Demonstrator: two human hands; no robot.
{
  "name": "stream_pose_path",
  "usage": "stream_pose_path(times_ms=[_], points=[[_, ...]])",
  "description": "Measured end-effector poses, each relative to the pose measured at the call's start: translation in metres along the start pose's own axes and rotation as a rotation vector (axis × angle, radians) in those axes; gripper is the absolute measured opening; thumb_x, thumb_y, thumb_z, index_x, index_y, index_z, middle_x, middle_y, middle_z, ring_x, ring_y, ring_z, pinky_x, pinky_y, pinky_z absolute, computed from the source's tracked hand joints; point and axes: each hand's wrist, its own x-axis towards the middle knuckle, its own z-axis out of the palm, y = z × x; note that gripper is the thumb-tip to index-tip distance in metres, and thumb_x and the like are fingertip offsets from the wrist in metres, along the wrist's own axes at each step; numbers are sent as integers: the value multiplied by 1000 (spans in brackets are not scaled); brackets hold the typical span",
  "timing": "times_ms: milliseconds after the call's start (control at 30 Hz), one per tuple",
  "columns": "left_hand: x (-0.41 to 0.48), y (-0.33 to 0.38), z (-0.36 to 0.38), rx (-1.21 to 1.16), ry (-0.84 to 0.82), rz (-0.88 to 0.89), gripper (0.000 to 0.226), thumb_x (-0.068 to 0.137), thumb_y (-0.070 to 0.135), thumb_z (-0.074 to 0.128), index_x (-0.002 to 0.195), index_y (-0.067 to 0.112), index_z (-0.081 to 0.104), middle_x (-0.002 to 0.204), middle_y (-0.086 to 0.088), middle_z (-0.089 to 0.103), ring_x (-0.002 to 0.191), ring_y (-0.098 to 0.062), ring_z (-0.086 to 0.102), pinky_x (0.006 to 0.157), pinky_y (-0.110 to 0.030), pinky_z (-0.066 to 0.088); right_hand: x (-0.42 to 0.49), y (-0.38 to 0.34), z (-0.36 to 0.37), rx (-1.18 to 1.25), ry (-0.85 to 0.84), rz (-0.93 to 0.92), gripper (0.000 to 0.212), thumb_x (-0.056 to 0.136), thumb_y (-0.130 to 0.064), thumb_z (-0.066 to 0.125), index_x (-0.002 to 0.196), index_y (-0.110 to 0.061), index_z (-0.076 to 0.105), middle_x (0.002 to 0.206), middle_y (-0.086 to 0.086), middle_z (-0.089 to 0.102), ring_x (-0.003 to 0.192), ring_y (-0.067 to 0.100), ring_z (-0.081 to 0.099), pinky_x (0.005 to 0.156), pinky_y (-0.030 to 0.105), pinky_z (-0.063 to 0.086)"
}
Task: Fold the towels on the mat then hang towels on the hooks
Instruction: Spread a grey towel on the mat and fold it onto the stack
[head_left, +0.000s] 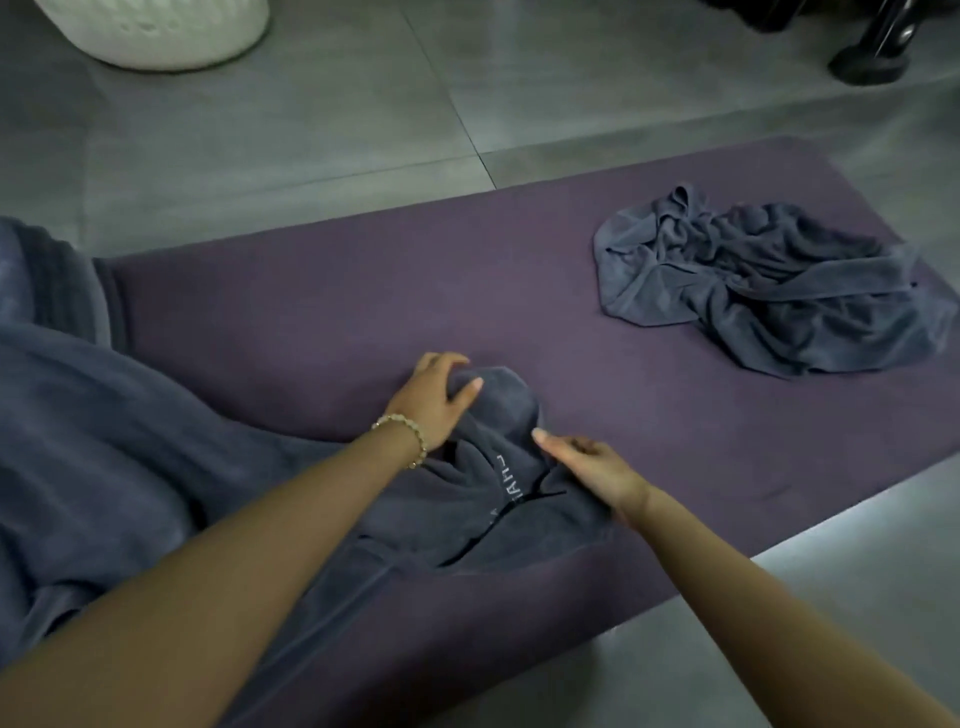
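Pale stitched lettering runs across the slate-blue towel between the two hands; it is sideways and creased, not readable. White textured vessel sits far beyond the left hand, cut by the frame edge, contents not visible. Left hand, beaded bracelet on the wrist, grips the towel's bunched rounded end, fingers curled over the far side and thumb on top. Right hand rests on the towel just right of the lettering, fingers curled into a fold, thumb straight and pointing toward the left hand. Towel lies on the purple mat, trailing back under the left forearm into a larger blue-grey cloth heap. Second towel, crumpled, lies on the mat well beyond and right of the right hand. Grey floor tiles surround the mat.
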Motion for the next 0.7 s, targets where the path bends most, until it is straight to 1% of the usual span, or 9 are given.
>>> stream_pose_path(times_ms=[100, 167, 233, 333, 400, 500, 567, 633, 700], points=[[22, -21, 6, 62, -123, -277, 64, 91, 55, 45, 135, 8, 43, 139, -12, 44, 125, -29, 46, 107, -40, 37, 12, 7, 10, -120, 88, -128, 37, 79, -34, 76, 98, -4, 66, 92, 7, 71, 84, 16, 65, 76, 27, 55], [27, -24, 12, -2, -107, -361, 54, 89, 58, 46, 107, 8, 55, 103, -8, 60, 100, -29, 58, 87, -35, 47, 16, 12, 11, -103, 106, -201, 31, 81, -29, 75, 92, 0, 69, 88, 12, 71, 80, 16, 62, 81, 37, 55], [26, -16, 11, -28, -143, -380, 49, 89, 59, 47, 82, 11, 55, 73, -4, 55, 72, -25, 56, 63, -28, 45, 16, 14, 3, -29, 128, -267, 26, 83, -27, 73, 82, -1, 69, 76, 7, 66, 72, 13, 57, 73, 34, 53], [32, 7, 0, -99, -245, -401, 45, 91, 53, 49, 89, 10, 61, 63, -5, 50, 49, -15, 44, 40, -16, 39, 11, 18, -23, 82, 194, -327, 35, 85, -25, 70, 61, -7, 52, 60, 5, 48, 58, 10, 44, 56, 25, 41], [44, 29, -7, -206, -257, -379, 32, 91, 45, 55, 90, 14, 60, 62, -4, 47, 34, -8, 39, 32, -12, 32, 8, 21, -44, 188, 244, -328, 40, 85, -29, 69, 60, -11, 44, 60, 5, 39, 58, 14, 38, 55, 26, 35], [76, 82, -10, -438, -158, -280, 16, 90, 25, 63, 80, 16, 54, 69, -2, 50, 31, 0, 50, 39, -13, 46, 5, 20, -73, 320, 265, -316, 38, 85, -34, 68, 63, -14, 45, 66, 7, 41, 64, 19, 39, 61, 31, 37], [104, 119, -5, -389, -52, -98, 22, 90, 16, 62, 73, 17, 49, 69, -3, 52, 35, -2, 54, 45, -17, 52, 7, 12, -89, 373, 271, -329, 35, 85, -35, 68, 70, -9, 49, 71, 12, 49, 67, 21, 46, 64, 33, 43], [129, 152, 4, -247, 45, 105, 21, 90, 15, 63, 74, 19, 50, 71, -3, 55, 50, -10, 58, 64, -30, 58, 13, 3, -103, 429, 318, -346, 35, 85, -35, 68, 71, -8, 50, 74, 15, 53, 69, 23, 52, 67, 36, 47], [142, 170, 14, -151, 47, 211, 8, 90, 18, 62, 97, 17, 57, 97, -8, 62, 79, -18, 61, 88, -31, 51, 22, -5, -115, 493, 396, -344, 38, 86, -33, 68, 64, -9, 48, 70, 14, 57, 67, 22, 55, 66, 35, 50]])
